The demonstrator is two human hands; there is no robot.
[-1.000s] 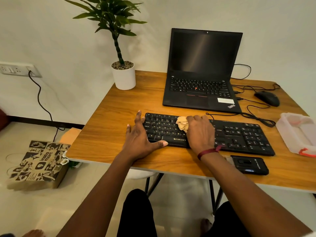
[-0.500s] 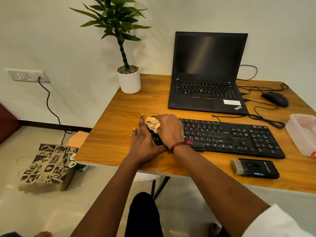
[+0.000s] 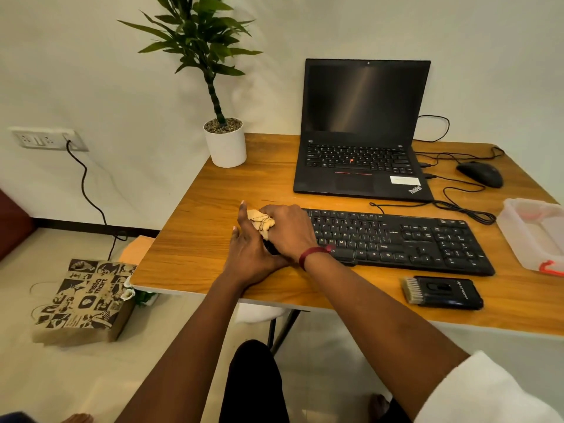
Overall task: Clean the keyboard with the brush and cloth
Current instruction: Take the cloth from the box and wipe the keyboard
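Note:
A black full-size keyboard [image 3: 403, 239] lies on the wooden table [image 3: 198, 239] in front of the laptop. My right hand [image 3: 293, 230] presses a crumpled tan cloth [image 3: 262, 222] onto the keyboard's left end, fingers closed around it. My left hand [image 3: 250, 254] lies flat against that left edge, fingers extended and touching the keyboard's side; it hides the corner. The black cleaning brush [image 3: 442, 293], bristles pointing left, rests on the table near the front edge, below the keyboard's right half and apart from both hands.
An open black laptop [image 3: 363, 132] stands behind the keyboard, a potted plant [image 3: 225, 141] at the back left, a black mouse [image 3: 480, 174] with cables at the back right. A translucent plastic box [image 3: 537, 233] sits at the right edge. A paper bag [image 3: 82, 300] stands on the floor.
My right hand has slid the cloth from the keyboard's middle to its left end. My left hand has closed in against the left edge. The camera view has shifted left.

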